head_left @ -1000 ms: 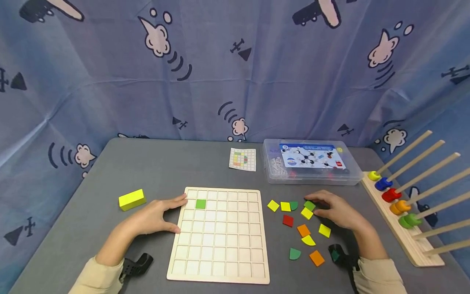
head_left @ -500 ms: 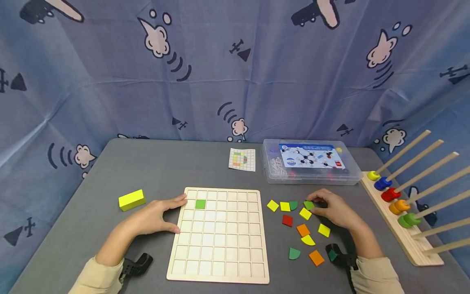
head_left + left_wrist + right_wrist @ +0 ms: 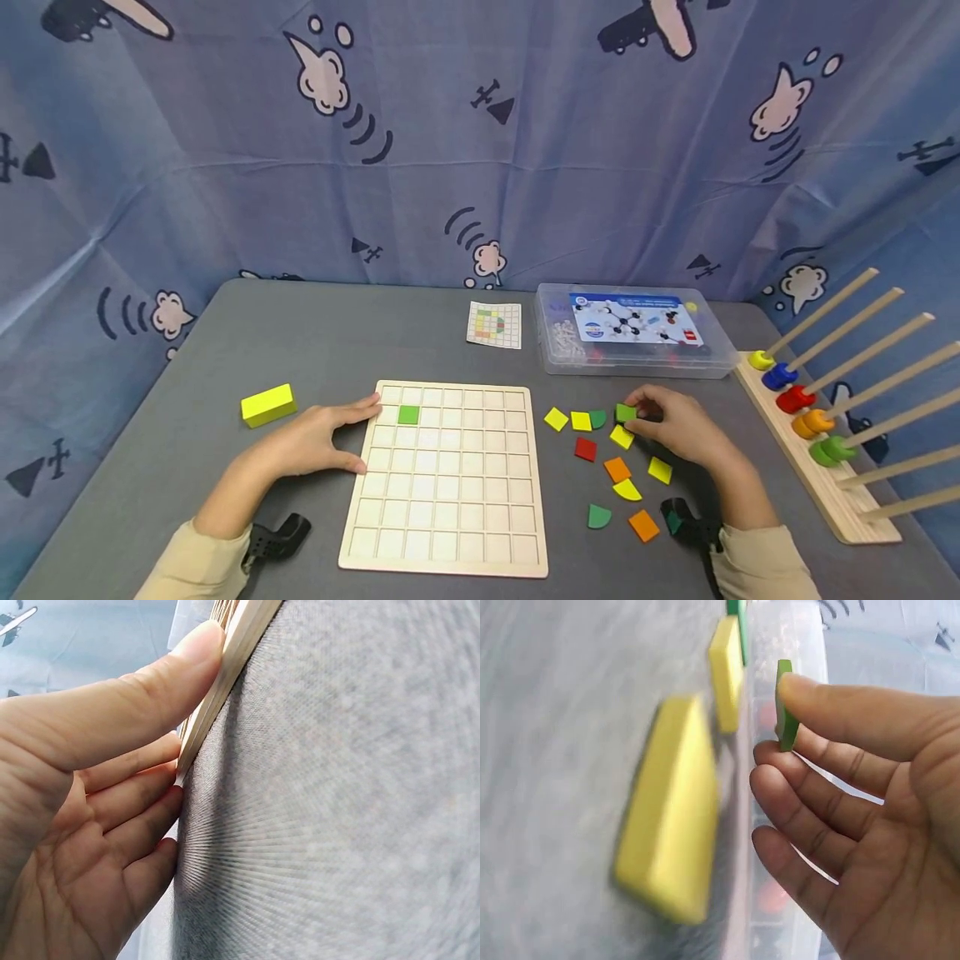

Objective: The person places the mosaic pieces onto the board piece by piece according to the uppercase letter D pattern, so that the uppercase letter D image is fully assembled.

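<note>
My right hand (image 3: 678,425) pinches a light green square tile (image 3: 626,413) between thumb and fingertips. In the right wrist view this green tile (image 3: 786,709) stands on edge in the pinch, apart from the table, with a yellow tile (image 3: 671,817) close by. My left hand (image 3: 315,442) rests against the left edge of a wooden grid board (image 3: 444,525), its thumb and fingertips touching the rim. The left wrist view shows the thumb (image 3: 150,697) on the board's side. One green square tile (image 3: 408,414) lies in a cell near the board's upper left.
Several loose tiles, among them a red square (image 3: 586,449) and a yellow quarter-round (image 3: 627,490), lie right of the board. Behind are a pattern card (image 3: 494,325) and a clear plastic box (image 3: 637,362). A peg rack (image 3: 847,492) stands far right, a yellow block (image 3: 268,406) left.
My right hand has taken hold of the green square tile and raised it slightly off the table, shifting a little left. The left hand stays at the board's edge.
</note>
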Motion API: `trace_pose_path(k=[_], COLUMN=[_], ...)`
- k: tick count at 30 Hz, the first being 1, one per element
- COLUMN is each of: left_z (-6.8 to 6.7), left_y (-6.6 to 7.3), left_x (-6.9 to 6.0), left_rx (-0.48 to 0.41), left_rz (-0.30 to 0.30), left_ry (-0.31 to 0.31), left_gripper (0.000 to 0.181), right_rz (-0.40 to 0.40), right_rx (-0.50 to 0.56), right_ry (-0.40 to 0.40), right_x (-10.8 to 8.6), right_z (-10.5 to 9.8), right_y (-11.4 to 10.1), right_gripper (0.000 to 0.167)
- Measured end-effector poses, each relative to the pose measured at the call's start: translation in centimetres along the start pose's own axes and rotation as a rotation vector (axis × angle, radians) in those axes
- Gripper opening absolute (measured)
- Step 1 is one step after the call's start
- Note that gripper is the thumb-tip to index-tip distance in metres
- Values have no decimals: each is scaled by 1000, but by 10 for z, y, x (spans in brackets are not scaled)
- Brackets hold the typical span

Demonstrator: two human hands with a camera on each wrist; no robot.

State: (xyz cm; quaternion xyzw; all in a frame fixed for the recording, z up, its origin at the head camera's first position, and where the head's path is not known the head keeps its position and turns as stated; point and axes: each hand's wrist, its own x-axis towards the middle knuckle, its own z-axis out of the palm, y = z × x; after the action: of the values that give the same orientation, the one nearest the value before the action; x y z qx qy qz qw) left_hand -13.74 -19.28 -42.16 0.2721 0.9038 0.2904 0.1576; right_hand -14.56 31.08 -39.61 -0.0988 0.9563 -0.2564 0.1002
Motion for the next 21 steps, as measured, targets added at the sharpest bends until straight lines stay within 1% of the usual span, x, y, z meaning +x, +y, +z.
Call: trace_pose_path(k=[1,7,11,14,17,21], left_z=[0,0,0,1,1,0], left_y=[0,0,1,1,1,2], left_x=[0,2,2,2,2,1], left_rx=[7,5,4,2,2,-4], left_rz=[7,1,-9,-12,-10,-8], left_ry=[3,-5,-15,-14,-10,-2], left_gripper=[86,87,88,88,87,86], right_rz=[-2,-32,-66,-110,-154,-214], right_rx=[-1,-15,-23,-32,-30,-18], right_ry=[1,27,48,73,104,115], right_x=[-1,-6,-10,-12,-11,-5], right_z=[0,-1,-1,1,7,21], right_y=[-3,-22,-35,-47,-59,-76], right_gripper=[25,26,25,24,23,22])
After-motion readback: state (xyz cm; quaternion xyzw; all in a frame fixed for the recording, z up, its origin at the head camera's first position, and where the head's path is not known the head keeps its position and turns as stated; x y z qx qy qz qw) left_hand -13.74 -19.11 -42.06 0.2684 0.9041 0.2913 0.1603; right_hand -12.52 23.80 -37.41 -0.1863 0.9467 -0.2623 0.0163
